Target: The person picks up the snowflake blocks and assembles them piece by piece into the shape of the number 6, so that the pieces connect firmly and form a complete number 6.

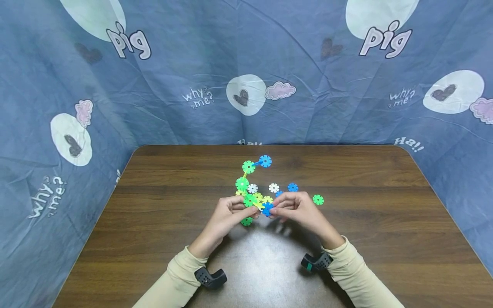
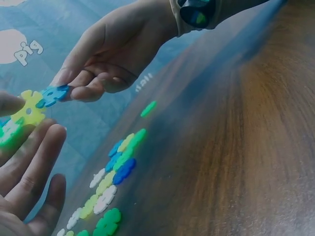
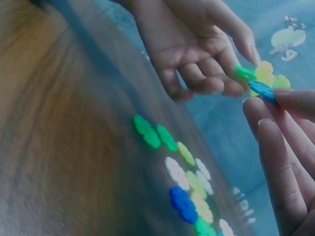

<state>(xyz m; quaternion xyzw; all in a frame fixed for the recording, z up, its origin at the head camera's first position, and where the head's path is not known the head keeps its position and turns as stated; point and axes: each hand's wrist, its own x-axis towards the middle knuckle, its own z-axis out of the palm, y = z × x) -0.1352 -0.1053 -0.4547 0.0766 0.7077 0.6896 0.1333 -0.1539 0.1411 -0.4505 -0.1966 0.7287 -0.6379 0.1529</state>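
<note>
Your left hand (image 1: 228, 217) pinches a yellow disc (image 2: 32, 116) between thumb and fingers, and your right hand (image 1: 303, 212) pinches a blue disc (image 1: 267, 208) that meets the yellow one at its rim. Both discs are over the wooden surface (image 1: 154, 226), about midway between its left and right edges. From your left hand a chain (image 1: 242, 184) of green, yellow and blue pieces reaches toward the surface's far edge, its end disc (image 1: 265, 161), also blue, nearest that edge. Beyond your hands lie two white discs (image 1: 274, 188), with a loose blue disc (image 1: 292, 187) to their right and a loose green disc (image 1: 318, 199) closest to the surface's right edge
</note>
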